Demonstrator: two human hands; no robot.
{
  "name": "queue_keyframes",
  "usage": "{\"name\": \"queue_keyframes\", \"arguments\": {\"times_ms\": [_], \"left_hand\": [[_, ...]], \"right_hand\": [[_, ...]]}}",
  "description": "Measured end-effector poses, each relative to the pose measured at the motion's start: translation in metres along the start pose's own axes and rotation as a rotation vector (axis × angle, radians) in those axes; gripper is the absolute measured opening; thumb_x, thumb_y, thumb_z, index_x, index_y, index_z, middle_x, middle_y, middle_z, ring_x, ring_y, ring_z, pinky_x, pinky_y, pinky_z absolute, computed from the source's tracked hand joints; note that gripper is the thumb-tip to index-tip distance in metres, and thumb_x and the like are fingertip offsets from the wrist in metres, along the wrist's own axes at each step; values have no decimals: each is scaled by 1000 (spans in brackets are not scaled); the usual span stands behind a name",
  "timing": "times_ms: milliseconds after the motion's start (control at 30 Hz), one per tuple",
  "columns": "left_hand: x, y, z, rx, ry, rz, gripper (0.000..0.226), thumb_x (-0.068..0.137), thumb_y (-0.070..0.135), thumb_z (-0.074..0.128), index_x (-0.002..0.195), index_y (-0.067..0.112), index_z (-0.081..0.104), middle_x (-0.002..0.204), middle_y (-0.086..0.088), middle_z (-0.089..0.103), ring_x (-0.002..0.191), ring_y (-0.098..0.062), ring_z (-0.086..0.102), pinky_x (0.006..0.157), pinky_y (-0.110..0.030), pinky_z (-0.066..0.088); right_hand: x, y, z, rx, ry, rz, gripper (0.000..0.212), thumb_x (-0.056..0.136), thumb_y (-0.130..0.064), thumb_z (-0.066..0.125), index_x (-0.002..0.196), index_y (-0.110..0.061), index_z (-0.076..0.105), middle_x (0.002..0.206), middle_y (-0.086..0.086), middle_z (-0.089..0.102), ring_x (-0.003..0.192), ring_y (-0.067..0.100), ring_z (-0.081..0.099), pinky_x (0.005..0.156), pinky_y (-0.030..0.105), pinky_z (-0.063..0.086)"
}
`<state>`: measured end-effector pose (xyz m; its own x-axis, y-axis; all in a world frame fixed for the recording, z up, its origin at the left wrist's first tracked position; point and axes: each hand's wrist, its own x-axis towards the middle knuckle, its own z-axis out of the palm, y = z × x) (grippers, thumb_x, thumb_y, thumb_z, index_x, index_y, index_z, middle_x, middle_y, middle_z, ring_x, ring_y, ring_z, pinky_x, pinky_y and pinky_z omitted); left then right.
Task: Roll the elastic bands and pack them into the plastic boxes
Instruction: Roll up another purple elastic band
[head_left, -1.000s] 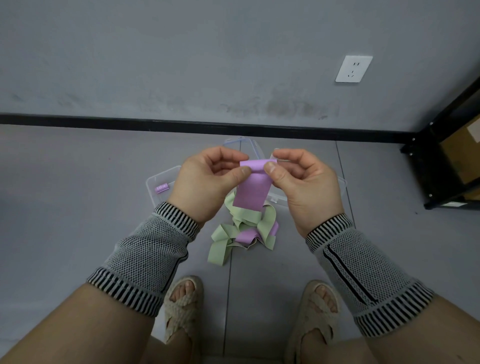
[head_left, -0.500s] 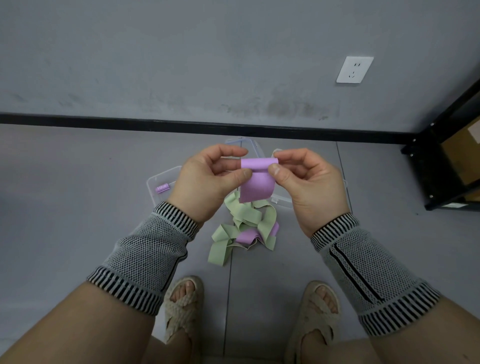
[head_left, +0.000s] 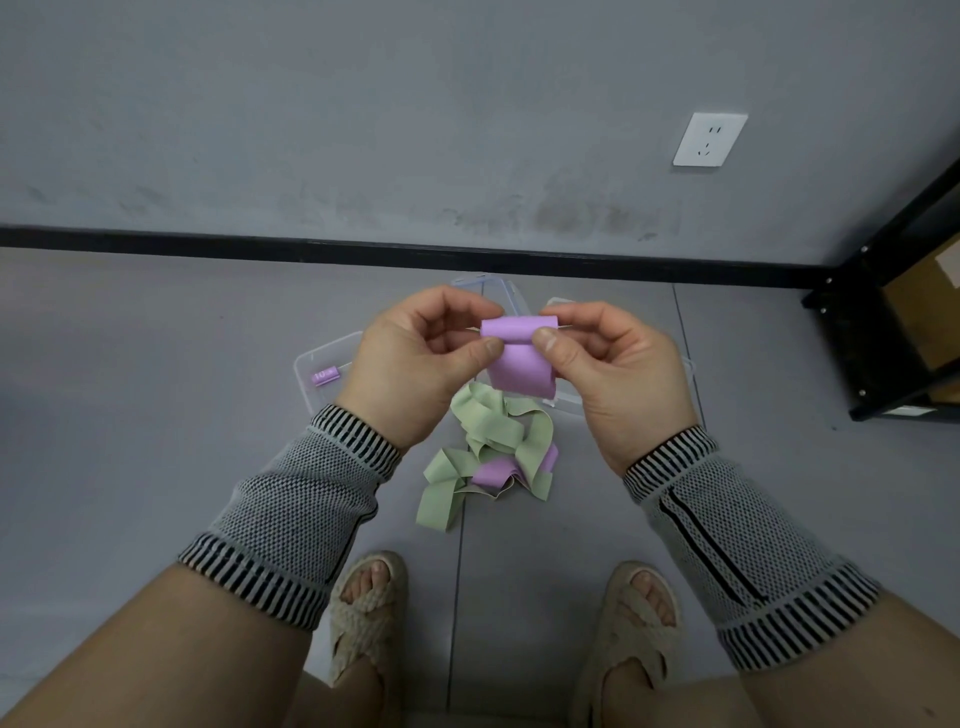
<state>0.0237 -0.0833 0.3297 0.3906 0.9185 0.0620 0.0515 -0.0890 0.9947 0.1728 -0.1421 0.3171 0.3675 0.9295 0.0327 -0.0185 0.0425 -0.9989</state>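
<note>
My left hand (head_left: 415, 366) and my right hand (head_left: 613, 374) both pinch a purple elastic band (head_left: 519, 358), held above the floor. Its top is wound into a small roll between my thumbs and fingers, and a short tail hangs below. Under my hands a loose pile of green and purple bands (head_left: 488, 457) lies on the floor. A clear plastic box (head_left: 322, 364) at the left holds one rolled purple band (head_left: 324, 375). Another clear box (head_left: 566, 402) shows behind my right hand, mostly hidden.
A grey wall with a black skirting strip (head_left: 208, 241) runs across the back, with a white socket (head_left: 709, 139) on it. A black metal shelf (head_left: 893, 312) with a cardboard box stands at the right. My sandalled feet (head_left: 363, 618) are near the bottom.
The roll has grown thicker and the hanging tail of the purple band has become shorter. My hands stay at the same height, the right one slightly lower.
</note>
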Motion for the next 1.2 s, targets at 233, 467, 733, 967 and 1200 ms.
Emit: {"name": "queue_keyframes", "arguments": {"times_ms": [233, 467, 733, 967, 1200], "left_hand": [[0, 3, 1, -6, 29, -77, 19, 79, -3, 67, 87, 15, 64, 75, 0, 67, 62, 2, 61, 60, -10, 46], [0, 2, 0, 25, 13, -46, 22, 79, -6, 66, 85, 15, 64, 79, 2, 68, 70, 1, 64, 69, -12, 50], [-3, 6, 4, 100, -19, -114, 20, 95, 7, 48, 101, 12, 66, 74, 8, 66, 61, 8, 58, 54, -4, 40], [1, -3, 2, 69, -38, -141, 18, 87, 0, 58, 84, 17, 63, 60, 11, 64, 62, -3, 56, 66, -14, 47], [1, -2, 3, 9, -26, -117, 19, 83, -5, 61, 84, 14, 60, 72, 2, 62, 62, -3, 57, 64, -14, 48]], "right_hand": [[1, 0, -1, 22, -17, -22, 26, 81, 4, 67, 89, -21, 66, 84, 3, 70, 78, 10, 67, 75, 24, 55], [3, 2, -3, -2, -34, 40, 15, 84, -8, 68, 88, -22, 69, 72, -5, 71, 70, 7, 66, 73, 27, 54], [8, 6, -5, 177, 80, 153, 14, 81, -16, 71, 69, -22, 72, 73, 4, 69, 72, 23, 59, 73, 40, 52], [8, 4, -6, 193, 151, 190, 14, 83, -16, 70, 70, -19, 71, 79, 11, 67, 73, 25, 57, 71, 36, 51], [7, -1, -4, 240, 149, 211, 12, 81, -11, 70, 70, -16, 67, 68, 3, 65, 63, 17, 55, 65, 30, 49]]}}
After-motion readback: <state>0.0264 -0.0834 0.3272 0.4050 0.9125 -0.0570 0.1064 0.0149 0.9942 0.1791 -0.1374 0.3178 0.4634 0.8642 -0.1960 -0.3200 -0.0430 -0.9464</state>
